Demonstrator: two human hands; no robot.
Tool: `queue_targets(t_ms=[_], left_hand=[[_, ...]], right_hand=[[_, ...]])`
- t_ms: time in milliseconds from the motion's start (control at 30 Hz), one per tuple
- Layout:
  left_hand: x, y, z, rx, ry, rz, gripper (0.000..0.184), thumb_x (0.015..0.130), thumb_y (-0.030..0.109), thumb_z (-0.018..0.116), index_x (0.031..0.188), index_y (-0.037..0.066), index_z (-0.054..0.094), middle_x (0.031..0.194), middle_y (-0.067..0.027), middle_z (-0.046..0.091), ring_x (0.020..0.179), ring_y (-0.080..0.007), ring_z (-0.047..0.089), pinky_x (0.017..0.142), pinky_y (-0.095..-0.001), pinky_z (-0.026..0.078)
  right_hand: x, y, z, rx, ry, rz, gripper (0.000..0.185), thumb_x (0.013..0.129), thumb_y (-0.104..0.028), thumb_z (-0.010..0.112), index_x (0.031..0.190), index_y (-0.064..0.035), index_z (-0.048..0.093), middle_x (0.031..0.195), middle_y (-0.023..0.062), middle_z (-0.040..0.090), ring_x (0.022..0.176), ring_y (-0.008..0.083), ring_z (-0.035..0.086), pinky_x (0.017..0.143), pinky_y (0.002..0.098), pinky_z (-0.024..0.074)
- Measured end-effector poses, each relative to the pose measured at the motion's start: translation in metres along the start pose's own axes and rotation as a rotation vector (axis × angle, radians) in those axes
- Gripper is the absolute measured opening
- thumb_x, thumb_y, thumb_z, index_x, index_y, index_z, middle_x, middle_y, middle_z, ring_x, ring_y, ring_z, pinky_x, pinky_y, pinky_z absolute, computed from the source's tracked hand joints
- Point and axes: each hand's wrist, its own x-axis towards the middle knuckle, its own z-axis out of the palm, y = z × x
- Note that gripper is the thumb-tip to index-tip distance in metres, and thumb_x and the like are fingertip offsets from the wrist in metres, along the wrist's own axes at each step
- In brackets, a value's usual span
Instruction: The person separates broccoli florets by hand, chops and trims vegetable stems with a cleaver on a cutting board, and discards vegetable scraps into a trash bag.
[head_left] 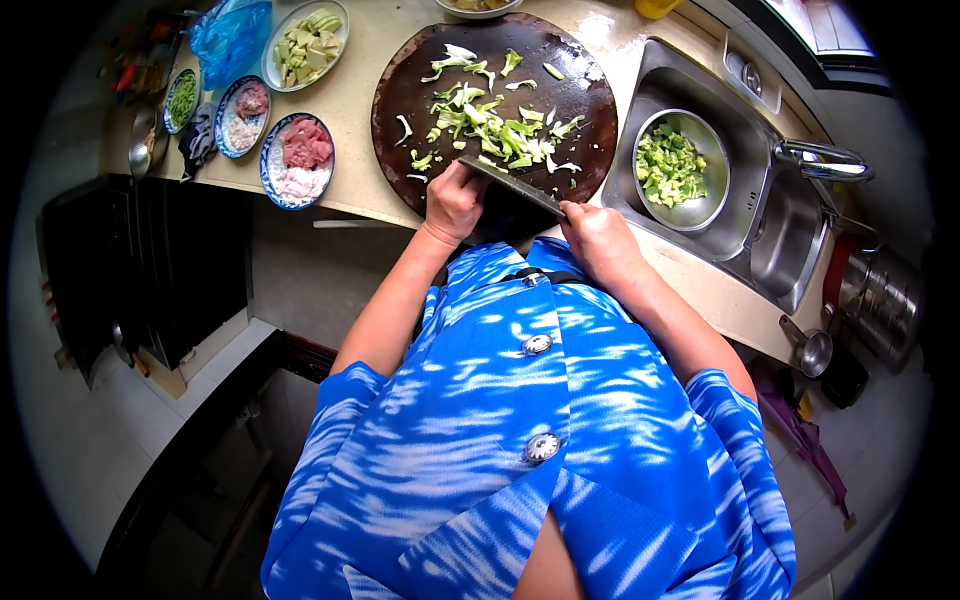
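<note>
A dark cleaver (513, 187) is tilted over the near edge of the round chopping board (405, 95). My right hand (603, 243) is closed around its handle end. My left hand (455, 205) is closed at the other end of the blade, with its fingertips partly hidden. Just beyond the blade, chopped leafy greens (500, 132) lie in a loose heap, with stray pieces scattered over the board. More cut greens (670, 165) fill part of a metal bowl (722, 180) in the sink to the right.
The sink (655, 75) has a metal faucet (825, 160). On the left are a dish of meat and white paste (305, 145), a smaller similar dish (243, 120), a plate of pale cut vegetable (308, 48), chopped green bits (182, 100) and a blue plastic bag (230, 40).
</note>
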Motion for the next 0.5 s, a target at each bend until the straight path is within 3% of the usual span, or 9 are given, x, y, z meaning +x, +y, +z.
queue_targets(t_ms=[333, 433, 500], left_hand=[[-0.0009, 0.0024, 0.0015, 0.013, 0.021, 0.009, 0.017, 0.064, -0.006, 0.063, 0.08, 0.001, 0.067, 0.08, -0.01, 0.061, 0.069, -0.0278, 0.062, 0.056, -0.0341, 0.051], [-0.0016, 0.002, 0.0028, -0.006, 0.03, 0.002, 0.019, 0.064, -0.007, 0.062, 0.08, 0.001, 0.068, 0.08, -0.0105, 0.061, 0.07, -0.0277, 0.062, 0.057, -0.0337, 0.051], [-0.0028, 0.0021, 0.0034, 0.001, 0.007, -0.017, 0.02, 0.063, -0.007, 0.062, 0.081, 0.0, 0.068, 0.081, -0.0111, 0.061, 0.07, -0.0278, 0.062, 0.057, -0.0336, 0.051]], right_hand=[[0.0024, -0.0023, -0.0049, -0.068, -0.042, 0.008, 0.011, 0.082, -0.009, 0.05, 0.081, 0.001, 0.054, 0.071, 0.022, 0.061, 0.064, 0.0382, 0.062, 0.059, 0.0469, 0.0497], [0.0023, -0.0019, -0.0052, -0.019, -0.109, 0.052, 0.014, 0.084, -0.012, 0.056, 0.088, 0.0012, 0.057, 0.074, 0.0229, 0.061, 0.068, 0.0403, 0.06, 0.062, 0.0479, 0.0482], [0.003, -0.0039, -0.0083, -0.017, -0.083, 0.022, 0.012, 0.082, -0.01, 0.05, 0.078, 0.0012, 0.055, 0.068, 0.0224, 0.061, 0.064, 0.0388, 0.062, 0.059, 0.0473, 0.0493]])
